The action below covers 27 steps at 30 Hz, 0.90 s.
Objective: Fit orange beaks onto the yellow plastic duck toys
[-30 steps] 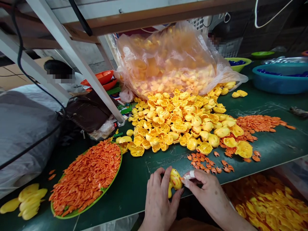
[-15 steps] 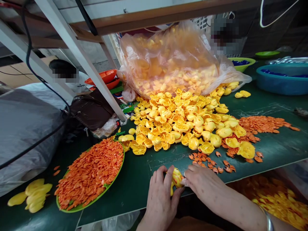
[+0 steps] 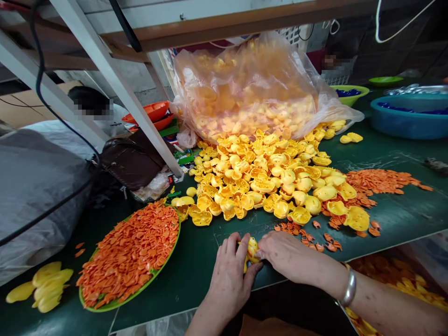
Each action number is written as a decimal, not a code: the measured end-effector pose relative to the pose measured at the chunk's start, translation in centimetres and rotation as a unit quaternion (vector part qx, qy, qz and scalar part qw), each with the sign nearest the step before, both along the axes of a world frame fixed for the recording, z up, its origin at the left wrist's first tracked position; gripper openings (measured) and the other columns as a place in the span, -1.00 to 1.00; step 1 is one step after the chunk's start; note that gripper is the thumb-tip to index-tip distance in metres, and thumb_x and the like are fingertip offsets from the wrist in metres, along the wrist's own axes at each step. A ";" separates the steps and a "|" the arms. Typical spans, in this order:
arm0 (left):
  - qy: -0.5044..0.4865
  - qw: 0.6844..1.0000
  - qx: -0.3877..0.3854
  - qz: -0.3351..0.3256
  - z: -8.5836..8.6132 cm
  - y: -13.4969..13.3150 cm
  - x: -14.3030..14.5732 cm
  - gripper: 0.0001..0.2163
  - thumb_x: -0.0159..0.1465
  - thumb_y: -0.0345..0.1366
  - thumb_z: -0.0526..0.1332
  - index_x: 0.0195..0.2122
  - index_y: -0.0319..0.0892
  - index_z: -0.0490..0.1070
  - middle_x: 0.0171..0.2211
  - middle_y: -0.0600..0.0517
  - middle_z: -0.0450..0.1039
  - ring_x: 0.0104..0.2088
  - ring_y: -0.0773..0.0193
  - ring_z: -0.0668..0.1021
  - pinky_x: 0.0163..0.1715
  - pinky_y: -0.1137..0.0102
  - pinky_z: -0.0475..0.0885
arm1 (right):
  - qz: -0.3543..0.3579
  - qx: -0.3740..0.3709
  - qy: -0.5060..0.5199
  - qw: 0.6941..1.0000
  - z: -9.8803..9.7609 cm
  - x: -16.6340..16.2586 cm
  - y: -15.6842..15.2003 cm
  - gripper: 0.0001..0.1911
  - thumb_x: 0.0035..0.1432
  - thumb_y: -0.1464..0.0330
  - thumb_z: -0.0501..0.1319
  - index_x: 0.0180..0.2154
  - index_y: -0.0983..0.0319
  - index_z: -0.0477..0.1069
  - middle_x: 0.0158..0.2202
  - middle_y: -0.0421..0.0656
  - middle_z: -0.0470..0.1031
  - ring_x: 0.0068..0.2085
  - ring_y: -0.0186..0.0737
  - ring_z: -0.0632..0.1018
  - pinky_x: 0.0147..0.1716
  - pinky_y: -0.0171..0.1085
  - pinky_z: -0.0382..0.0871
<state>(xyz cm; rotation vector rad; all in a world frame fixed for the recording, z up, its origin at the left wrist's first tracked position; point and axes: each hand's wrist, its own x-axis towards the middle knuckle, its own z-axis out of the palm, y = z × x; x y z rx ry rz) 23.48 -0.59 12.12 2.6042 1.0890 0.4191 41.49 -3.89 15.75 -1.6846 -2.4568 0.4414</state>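
Observation:
My left hand (image 3: pixel 229 275) is curled round a small yellow plastic duck piece (image 3: pixel 252 248) at the near edge of the green table (image 3: pixel 395 149). My right hand (image 3: pixel 290 254), a silver bangle on its wrist, presses its pinched fingertips against the same piece from the right. Just behind the hands lie scattered orange beak pieces (image 3: pixel 308 235). A big heap of yellow duck shells (image 3: pixel 266 179) spreads across the middle of the table.
A green plate heaped with orange pieces (image 3: pixel 129 254) sits at the left. A clear bag of yellow shells (image 3: pixel 248 88) stands behind the heap. More orange pieces (image 3: pixel 381 181) lie right; a blue basin (image 3: pixel 409 116) far right. A metal frame leg (image 3: pixel 115 88) slants down. Another person sits far left.
Both hands have slid forward a little on the table, keeping the yellow piece between them. My right hand has turned over it, hiding more of the piece.

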 end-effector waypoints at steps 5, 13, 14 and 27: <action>-0.013 1.000 0.006 0.010 0.1 -0.1 0.2 -0.57 0.25 -0.15 0.13 0.13 -0.10 0.20 -0.02 -0.10 0.28 -0.03 0.13 0.40 -0.04 0.19 0.38 | -0.012 0.015 0.005 1.000 -0.7 -0.1 0.1 -0.76 0.26 0.43 0.09 -0.45 0.25 0.43 -0.47 -0.19 0.49 -0.43 -0.26 0.47 -0.48 -0.32 0.08; -0.045 0.993 0.064 0.093 -1.1 0.5 -0.5 -0.54 0.24 -0.10 0.12 0.10 -0.24 0.22 -0.08 -0.16 0.25 -0.09 0.09 0.42 -0.10 0.14 0.41 | -0.235 0.175 0.049 0.955 0.1 0.8 -2.3 -0.89 0.11 0.36 0.27 -0.42 0.26 0.43 -0.41 -0.14 0.45 -0.33 -0.17 0.45 -0.34 -0.26 0.28; -0.047 0.991 0.071 0.101 -1.3 0.5 -0.6 -0.54 0.24 -0.10 0.13 0.10 -0.24 0.23 -0.08 -0.16 0.25 -0.09 0.09 0.41 -0.10 0.13 0.41 | -0.256 0.221 0.043 0.940 0.1 1.5 -2.3 -0.93 0.09 0.40 0.28 -0.34 0.27 0.44 -0.33 -0.10 0.46 -0.26 -0.13 0.45 -0.28 -0.23 0.30; -0.046 0.974 0.138 0.172 -1.8 1.3 -2.9 -0.55 0.23 -0.09 0.13 0.09 -0.20 0.26 -0.11 -0.13 0.30 -0.16 0.09 0.42 -0.16 0.11 0.41 | -0.212 0.334 0.028 0.918 -1.3 3.9 -1.6 -0.95 0.16 0.47 0.18 -0.33 0.30 0.43 -0.23 -0.04 0.46 -0.14 -0.05 0.41 -0.11 -0.09 0.33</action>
